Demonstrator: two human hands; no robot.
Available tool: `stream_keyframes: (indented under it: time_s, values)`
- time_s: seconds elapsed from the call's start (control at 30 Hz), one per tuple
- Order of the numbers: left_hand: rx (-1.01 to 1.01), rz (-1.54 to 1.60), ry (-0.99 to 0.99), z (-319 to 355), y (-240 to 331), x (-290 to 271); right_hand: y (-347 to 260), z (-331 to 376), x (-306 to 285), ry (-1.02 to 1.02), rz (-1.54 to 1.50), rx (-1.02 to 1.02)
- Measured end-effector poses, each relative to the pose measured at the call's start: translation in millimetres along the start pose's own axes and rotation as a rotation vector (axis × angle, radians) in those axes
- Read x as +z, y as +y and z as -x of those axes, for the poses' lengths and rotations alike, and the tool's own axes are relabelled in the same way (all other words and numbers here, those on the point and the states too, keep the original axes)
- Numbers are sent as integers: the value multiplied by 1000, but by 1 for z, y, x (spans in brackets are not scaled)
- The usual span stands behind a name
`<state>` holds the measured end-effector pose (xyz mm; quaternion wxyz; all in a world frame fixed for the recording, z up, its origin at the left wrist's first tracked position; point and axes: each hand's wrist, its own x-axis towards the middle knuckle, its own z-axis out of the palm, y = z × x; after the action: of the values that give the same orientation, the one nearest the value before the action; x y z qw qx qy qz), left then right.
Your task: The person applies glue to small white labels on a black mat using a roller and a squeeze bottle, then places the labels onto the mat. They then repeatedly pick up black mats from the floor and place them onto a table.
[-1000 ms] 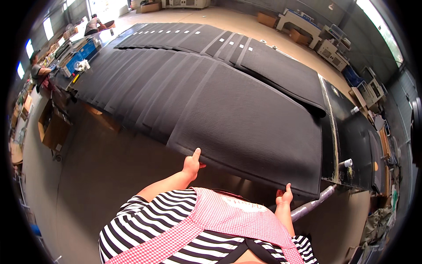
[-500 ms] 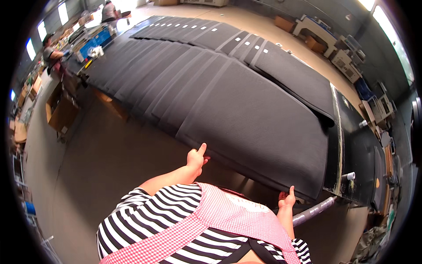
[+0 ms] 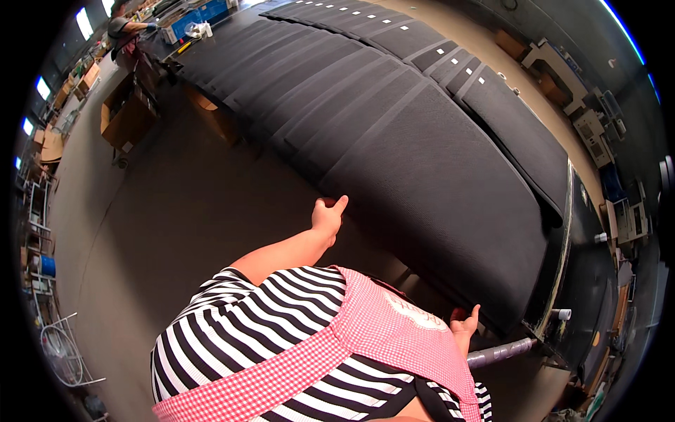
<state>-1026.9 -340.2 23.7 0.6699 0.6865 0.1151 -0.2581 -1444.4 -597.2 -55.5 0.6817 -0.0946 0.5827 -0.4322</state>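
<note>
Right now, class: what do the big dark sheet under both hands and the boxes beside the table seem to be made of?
Dark sheet: likely felt or foam matting; matte charcoal, no shine, soft-looking edge. Boxes: cardboard; plain brown, dull, with open flaps. Left hand and right hand are at the sheet's near edge.

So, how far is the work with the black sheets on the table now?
Done: many black sheets already lie overlapped in a row along the table. In hand: both hands grip the near edge of the nearest sheet, left hand and right hand. Left: that sheet hangs over the table edge, so its placing looks unfinished.
</note>
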Motion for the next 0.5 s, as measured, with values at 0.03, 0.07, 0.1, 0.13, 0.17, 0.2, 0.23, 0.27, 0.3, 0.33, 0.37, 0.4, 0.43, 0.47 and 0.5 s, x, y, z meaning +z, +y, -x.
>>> stream_keyframes:
  time_s: [0.03, 0.07, 0.1, 0.13, 0.17, 0.2, 0.23, 0.27, 0.3, 0.33, 0.37, 0.4, 0.43, 0.47, 0.5]
  values:
    - [-13, 17, 7, -2, 3, -1, 0, 3, 3, 8, -14, -9]
    - [-22, 34, 12, -4, 4, -2, 0, 0, 4, 36, -11, 2]
    - [-23, 66, -3, -7, 2, -4, -2, -5, 4, 67, -8, 12]
    - [-38, 83, -2, -9, 2, -5, -3, -9, 4, 98, -6, 21]
    - [-53, 99, -1, -11, 2, -7, -3, -13, 5, 138, 6, 16]
    - [-68, 115, 0, -12, 2, -8, -3, -17, 7, 178, 17, 10]
    - [-78, 148, -10, -13, 3, -7, -4, -20, 7, 219, 28, 4]
    - [-89, 181, -21, -14, 5, -4, -6, -21, 5, 222, 6, 29]
    - [-99, 217, -29, -15, 7, -3, -7, -22, 5, 222, -13, 54]
    - [-111, 245, -44, -13, 9, -2, -8, -23, 5, 223, -32, 79]
    - [-123, 271, -63, -11, 12, -1, -9, -25, 2, 220, -34, 96]
    - [-135, 297, -82, -10, 16, 0, -11, -27, -2, 217, -36, 113]
    - [-152, 303, -106, -8, 20, 0, -12, -29, -5, 215, -38, 130]
    - [-167, 310, -126, -7, 24, 0, -12, -29, -4, 219, -32, 124]
    - [-182, 317, -147, -7, 26, -1, -13, -29, -3, 223, -26, 119]
